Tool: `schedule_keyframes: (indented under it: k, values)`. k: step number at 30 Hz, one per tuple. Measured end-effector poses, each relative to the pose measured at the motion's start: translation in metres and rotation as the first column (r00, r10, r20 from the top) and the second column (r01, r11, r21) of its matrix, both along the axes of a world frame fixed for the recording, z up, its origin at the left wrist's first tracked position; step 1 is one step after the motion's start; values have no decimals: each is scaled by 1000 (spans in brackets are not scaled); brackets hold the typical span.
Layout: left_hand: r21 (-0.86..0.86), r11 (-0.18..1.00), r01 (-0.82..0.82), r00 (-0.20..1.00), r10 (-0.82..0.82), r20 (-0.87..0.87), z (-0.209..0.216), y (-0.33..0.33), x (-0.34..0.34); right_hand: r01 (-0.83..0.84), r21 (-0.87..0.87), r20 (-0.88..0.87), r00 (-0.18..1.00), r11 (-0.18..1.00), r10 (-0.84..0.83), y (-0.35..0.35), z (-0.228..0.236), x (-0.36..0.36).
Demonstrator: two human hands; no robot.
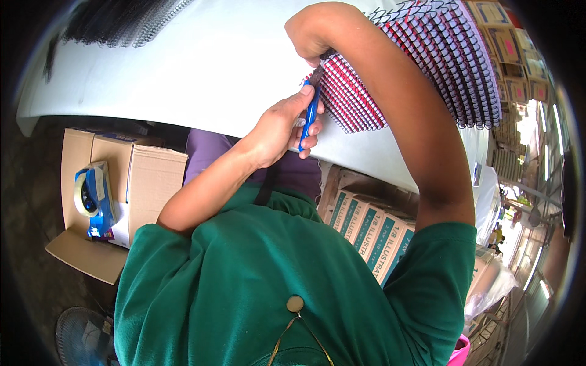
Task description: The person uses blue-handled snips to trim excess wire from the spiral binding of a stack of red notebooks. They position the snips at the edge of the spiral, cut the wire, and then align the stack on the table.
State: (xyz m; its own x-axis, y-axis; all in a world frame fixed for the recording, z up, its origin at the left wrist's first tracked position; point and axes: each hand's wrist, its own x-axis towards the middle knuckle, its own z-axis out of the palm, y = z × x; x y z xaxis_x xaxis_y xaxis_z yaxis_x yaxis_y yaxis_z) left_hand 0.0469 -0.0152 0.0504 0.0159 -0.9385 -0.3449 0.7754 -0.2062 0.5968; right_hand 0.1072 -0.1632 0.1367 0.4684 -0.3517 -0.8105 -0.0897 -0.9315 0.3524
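Observation:
My left hand (281, 125) is wrapped round a pair of pliers (310, 119) with blue handles. Their dark jaws point up and right, at the near corner of a stack of spiral-bound notebooks (354, 97). Rows of black coils run along the stack, with red and white edges showing between them. Bent over that same corner, my right hand (314, 30) is closed just above the jaws. Its fingertips are mostly hidden, and I cannot make out what they grip. Both hands are over the white table (183, 79).
Loose black spiral coils (122, 24) lie at the table's far left. Below the left edge stands an open cardboard box (155, 183) with a blue tape dispenser (97, 198). Under the table are packed cartons (372, 229). More boxes (503, 46) are stacked at the far right.

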Motion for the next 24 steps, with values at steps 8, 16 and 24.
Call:
schedule_keyframes:
  k: [8, 16, 24]
  values:
    - [-78, 997, -19, 999, 15, -43, 8, -5, 2, 3, 60, -74, 997, 998, 2, 11, 27, 5]
    - [-124, 992, 10, 999, -14, -38, 15, -3, 1, -49, 17, 40, 998, 999, 48, 3, 16, 4]
    - [-275, 960, 44, 980, -96, -176, -9, -2, 9, -98, -10, -34, 995, 995, 97, 6, 20, 5]
